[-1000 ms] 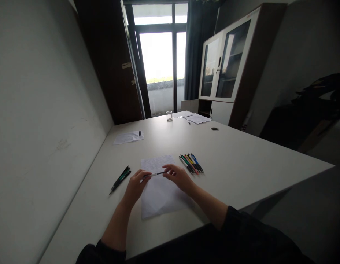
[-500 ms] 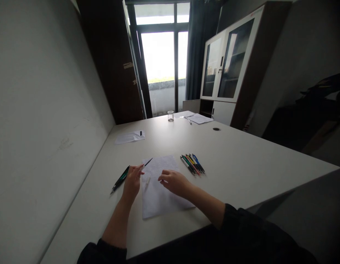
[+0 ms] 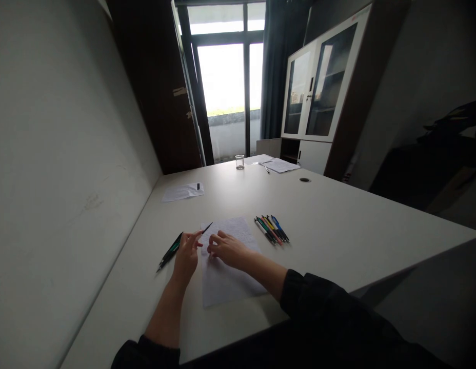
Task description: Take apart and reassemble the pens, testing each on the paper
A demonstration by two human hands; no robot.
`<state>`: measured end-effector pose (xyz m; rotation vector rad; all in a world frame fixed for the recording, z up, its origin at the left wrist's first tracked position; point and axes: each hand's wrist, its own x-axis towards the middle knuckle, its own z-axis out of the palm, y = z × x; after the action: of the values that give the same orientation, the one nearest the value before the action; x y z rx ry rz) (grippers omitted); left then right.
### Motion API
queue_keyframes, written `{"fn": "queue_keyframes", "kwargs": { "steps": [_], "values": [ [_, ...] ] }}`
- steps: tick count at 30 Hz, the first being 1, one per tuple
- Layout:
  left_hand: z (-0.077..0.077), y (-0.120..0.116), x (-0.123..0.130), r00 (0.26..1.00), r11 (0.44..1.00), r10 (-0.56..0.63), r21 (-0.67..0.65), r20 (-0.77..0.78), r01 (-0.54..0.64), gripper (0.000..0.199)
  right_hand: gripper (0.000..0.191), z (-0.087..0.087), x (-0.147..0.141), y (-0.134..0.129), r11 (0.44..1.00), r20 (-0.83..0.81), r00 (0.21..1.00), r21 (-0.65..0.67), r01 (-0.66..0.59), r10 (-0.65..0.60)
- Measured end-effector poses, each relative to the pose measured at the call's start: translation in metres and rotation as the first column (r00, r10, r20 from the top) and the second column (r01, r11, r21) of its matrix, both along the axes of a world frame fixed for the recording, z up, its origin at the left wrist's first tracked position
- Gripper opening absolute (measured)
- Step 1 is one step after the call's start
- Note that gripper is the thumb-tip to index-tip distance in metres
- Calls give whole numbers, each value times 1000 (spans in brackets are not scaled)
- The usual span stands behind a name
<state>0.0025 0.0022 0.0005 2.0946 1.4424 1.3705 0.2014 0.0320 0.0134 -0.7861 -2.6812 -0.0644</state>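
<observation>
Our left hand (image 3: 187,251) grips slim dark pen (image 3: 207,228) | axis slanted, narrow end away-right | our right hand (image 3: 221,248) curled, hold: can't tell

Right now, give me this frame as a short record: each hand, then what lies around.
left hand: holds a slim dark-tipped pen part
right hand: fingers curled low over the white printed sheet; anything in them is hidden
left of sheet: dark pens with green parts
right of sheet: row of multicoloured pens
farther back: clear glass jar, more white papers
surface: white table
</observation>
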Motion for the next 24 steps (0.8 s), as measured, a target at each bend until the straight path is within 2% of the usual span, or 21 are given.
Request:
{"fn": "queue_keyframes", "kwargs": {
  "steps": [8, 14, 16, 18, 21, 24],
  "values": [
    [-4, 1, -2, 1000, 1000, 4, -9, -13, -5, 41, 15, -3, 8, 3, 1000, -15, 1000, -10, -18, 18],
    [-7, 2, -2, 1000, 999, 3, -39, -22, -4, 40, 13, -3, 36, 13, 986, -242, 969, -167, 16, -57],
    [-7, 2, -2, 1000, 999, -7, -49, -26, 6, 41, 15, -2, 51, 15, 972, -320, 936, -222, 77, -147],
    [-8, 2, -2, 1000, 999, -13, -51, -27, 12, 42, 17, 0, 66, 14, 959, -332, 920, -254, 123, -206],
    [-10, 3, -3, 1000, 999, -1, -44, -26, 0, 44, 22, 3, 86, 7, 964, -277, 936, -214, 160, -217],
    [-10, 4, -4, 1000, 999, 18, -43, -25, -19, 44, 22, 6, 101, -3, 951, -222, 928, -150, 270, -299]
  ]
}}
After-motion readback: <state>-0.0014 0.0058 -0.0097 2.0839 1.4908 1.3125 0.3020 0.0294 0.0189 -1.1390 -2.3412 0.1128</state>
